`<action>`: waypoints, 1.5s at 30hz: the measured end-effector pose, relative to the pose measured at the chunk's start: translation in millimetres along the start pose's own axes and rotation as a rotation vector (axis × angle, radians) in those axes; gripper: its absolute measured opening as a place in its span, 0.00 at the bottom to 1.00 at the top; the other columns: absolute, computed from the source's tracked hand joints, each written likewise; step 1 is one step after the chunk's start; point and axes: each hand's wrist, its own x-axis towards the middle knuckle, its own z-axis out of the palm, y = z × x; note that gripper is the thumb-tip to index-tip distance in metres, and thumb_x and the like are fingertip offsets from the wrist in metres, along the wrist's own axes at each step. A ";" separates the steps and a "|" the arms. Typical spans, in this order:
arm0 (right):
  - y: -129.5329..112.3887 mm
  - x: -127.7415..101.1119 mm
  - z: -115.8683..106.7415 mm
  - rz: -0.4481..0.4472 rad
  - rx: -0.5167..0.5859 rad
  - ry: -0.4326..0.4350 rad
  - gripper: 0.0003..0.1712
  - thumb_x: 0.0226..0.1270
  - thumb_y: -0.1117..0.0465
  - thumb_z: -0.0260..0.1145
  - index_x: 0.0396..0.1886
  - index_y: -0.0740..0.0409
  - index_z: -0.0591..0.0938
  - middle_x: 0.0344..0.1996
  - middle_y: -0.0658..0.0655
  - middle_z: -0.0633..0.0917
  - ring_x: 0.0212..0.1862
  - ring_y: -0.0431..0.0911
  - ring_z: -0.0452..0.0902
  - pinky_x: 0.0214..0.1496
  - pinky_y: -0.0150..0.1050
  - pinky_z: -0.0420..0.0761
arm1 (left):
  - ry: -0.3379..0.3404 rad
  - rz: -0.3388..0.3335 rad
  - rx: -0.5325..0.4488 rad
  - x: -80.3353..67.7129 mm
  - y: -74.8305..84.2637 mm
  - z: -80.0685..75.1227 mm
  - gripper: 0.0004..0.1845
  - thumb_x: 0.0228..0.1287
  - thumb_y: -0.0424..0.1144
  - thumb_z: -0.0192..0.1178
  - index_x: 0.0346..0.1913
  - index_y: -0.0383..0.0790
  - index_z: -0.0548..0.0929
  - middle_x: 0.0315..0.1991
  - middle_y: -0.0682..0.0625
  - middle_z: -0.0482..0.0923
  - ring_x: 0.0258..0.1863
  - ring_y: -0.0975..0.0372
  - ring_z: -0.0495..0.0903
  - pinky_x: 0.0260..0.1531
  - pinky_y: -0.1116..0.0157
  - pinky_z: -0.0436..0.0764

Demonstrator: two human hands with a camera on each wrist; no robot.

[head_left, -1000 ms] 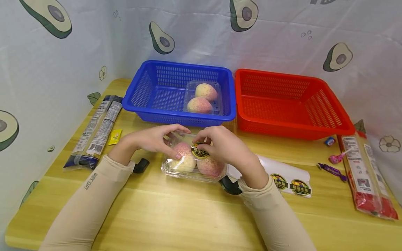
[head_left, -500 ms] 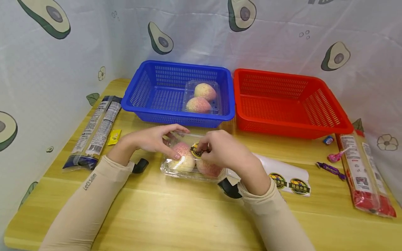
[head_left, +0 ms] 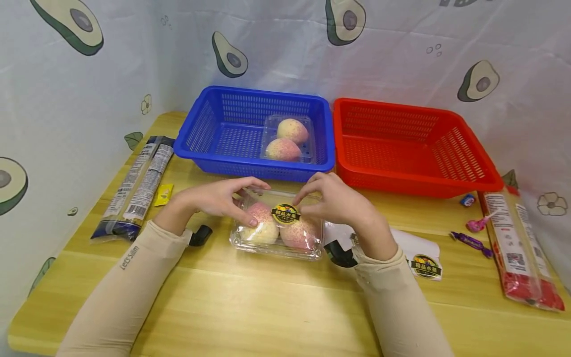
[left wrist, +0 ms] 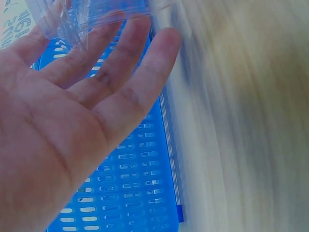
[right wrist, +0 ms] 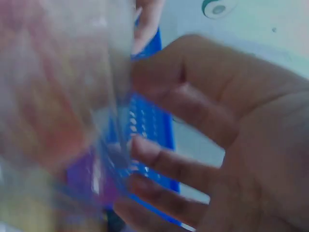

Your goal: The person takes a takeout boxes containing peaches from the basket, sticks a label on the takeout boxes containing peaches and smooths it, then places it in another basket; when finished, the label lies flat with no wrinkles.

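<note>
A clear plastic fruit box (head_left: 276, 247) holding two peaches (head_left: 264, 225) sits on the table in the head view. On its lid is a round black and gold sticker (head_left: 286, 214). My left hand (head_left: 218, 197) holds the box from the left, thumb over the front peach and fingers reaching to the back edge. In the left wrist view its fingers (left wrist: 140, 82) stretch toward the clear plastic. My right hand (head_left: 336, 201) hovers over the lid's right side, loosely bent, thumb and index tips beside the sticker. In the right wrist view its fingers (right wrist: 178, 166) lie close along the box wall.
A blue basket (head_left: 254, 166) with another peach box (head_left: 270, 130) stands behind, beside a red basket (head_left: 415, 183). A sticker sheet (head_left: 415, 243) lies right of the box. Noodle packs (head_left: 138, 183) and a purple candy (head_left: 472, 242) lie toward the sides.
My right hand has drawn back to the right and up from the sticker, leaving it flat and fully visible on the lid. The left hand has stayed on the box.
</note>
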 end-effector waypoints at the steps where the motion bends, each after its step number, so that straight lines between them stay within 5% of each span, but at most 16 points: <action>1: 2.9 0.0 -1.2 0.004 0.016 -0.018 0.11 0.59 0.63 0.71 0.41 0.49 0.92 0.44 0.55 0.83 0.52 0.52 0.73 0.54 0.50 0.74 | 0.001 -0.002 -0.001 -0.1 -0.1 0.0 0.44 0.56 0.45 0.77 0.74 0.48 0.66 0.71 0.50 0.65 0.60 0.51 0.73 0.57 0.53 0.76; 8: 34.3 1.0 2.0 -0.031 0.292 -0.192 0.19 0.66 0.54 0.73 0.57 0.46 0.87 0.59 0.53 0.80 0.65 0.53 0.70 0.65 0.56 0.71 | 0.039 0.027 0.068 -4.7 1.3 -0.4 0.43 0.58 0.47 0.76 0.73 0.44 0.67 0.71 0.50 0.65 0.66 0.51 0.67 0.63 0.50 0.71; 12: 56.3 0.9 9.3 -0.045 0.479 -0.282 0.24 0.69 0.59 0.71 0.64 0.50 0.82 0.59 0.50 0.82 0.63 0.52 0.75 0.65 0.52 0.72 | 0.142 0.073 0.086 -14.2 5.7 -8.0 0.37 0.61 0.46 0.73 0.71 0.41 0.71 0.69 0.46 0.68 0.68 0.49 0.67 0.66 0.52 0.69; 15: 65.5 3.2 14.2 -0.055 0.553 -0.296 0.24 0.69 0.59 0.71 0.64 0.50 0.82 0.59 0.50 0.82 0.62 0.50 0.75 0.65 0.50 0.73 | 0.249 0.127 -0.022 -26.4 9.7 -19.1 0.29 0.66 0.38 0.70 0.67 0.36 0.74 0.66 0.41 0.72 0.60 0.47 0.75 0.60 0.54 0.76; 18: 69.2 5.8 16.7 -0.080 0.585 -0.289 0.24 0.68 0.60 0.72 0.64 0.52 0.82 0.57 0.52 0.82 0.60 0.51 0.76 0.65 0.51 0.73 | 0.438 0.170 -0.121 -37.7 11.8 -30.4 0.22 0.68 0.33 0.67 0.63 0.36 0.78 0.60 0.42 0.76 0.53 0.51 0.80 0.50 0.61 0.81; 22: 70.6 7.2 16.0 -0.113 0.549 -0.247 0.24 0.66 0.61 0.73 0.62 0.54 0.84 0.52 0.56 0.81 0.55 0.53 0.74 0.60 0.53 0.74 | 0.849 0.171 -0.180 -43.7 9.0 -42.3 0.16 0.68 0.36 0.67 0.57 0.43 0.82 0.55 0.48 0.77 0.54 0.55 0.77 0.50 0.67 0.77; 24: 71.1 7.7 15.9 -0.126 0.534 -0.231 0.24 0.65 0.61 0.74 0.61 0.55 0.84 0.50 0.59 0.80 0.53 0.55 0.72 0.58 0.52 0.74 | 1.028 0.122 -0.200 -44.1 4.3 -47.1 0.17 0.68 0.39 0.67 0.58 0.46 0.82 0.58 0.51 0.74 0.57 0.56 0.72 0.51 0.66 0.74; 26: 71.4 8.4 15.7 -0.130 0.524 -0.221 0.25 0.63 0.61 0.75 0.60 0.54 0.85 0.48 0.61 0.80 0.52 0.55 0.71 0.56 0.52 0.73 | 1.137 0.036 -0.223 -44.2 -2.1 -51.5 0.22 0.68 0.42 0.67 0.64 0.49 0.79 0.64 0.52 0.69 0.62 0.56 0.66 0.54 0.63 0.71; 28: 71.8 8.8 15.4 -0.135 0.518 -0.216 0.25 0.61 0.60 0.77 0.60 0.53 0.85 0.47 0.61 0.80 0.51 0.54 0.70 0.55 0.50 0.72 | 1.151 -0.083 -0.261 -45.1 -9.4 -55.9 0.30 0.68 0.48 0.67 0.71 0.53 0.72 0.71 0.51 0.61 0.67 0.55 0.60 0.60 0.59 0.68; 32: 73.3 8.7 15.0 -0.188 0.526 -0.209 0.25 0.60 0.61 0.77 0.58 0.54 0.86 0.44 0.64 0.79 0.50 0.56 0.68 0.50 0.48 0.70 | 0.998 -0.210 -0.432 -42.9 -26.7 -61.4 0.46 0.67 0.51 0.67 0.81 0.57 0.52 0.79 0.48 0.47 0.75 0.53 0.53 0.72 0.52 0.58; 37: 74.7 6.3 14.0 -0.235 0.584 -0.181 0.20 0.62 0.65 0.75 0.55 0.60 0.86 0.39 0.65 0.78 0.46 0.58 0.67 0.48 0.47 0.69 | 0.900 -0.159 -0.622 -35.6 -41.4 -61.1 0.51 0.66 0.41 0.69 0.82 0.59 0.45 0.79 0.43 0.45 0.73 0.51 0.59 0.69 0.56 0.65; 45: 63.2 -0.2 -0.1 -0.146 0.564 -0.139 0.18 0.64 0.66 0.73 0.54 0.59 0.88 0.38 0.58 0.81 0.42 0.51 0.72 0.39 0.38 0.70 | 0.915 -0.147 -0.623 -33.7 -42.3 -60.9 0.50 0.64 0.41 0.71 0.80 0.61 0.50 0.78 0.42 0.48 0.71 0.50 0.61 0.68 0.55 0.66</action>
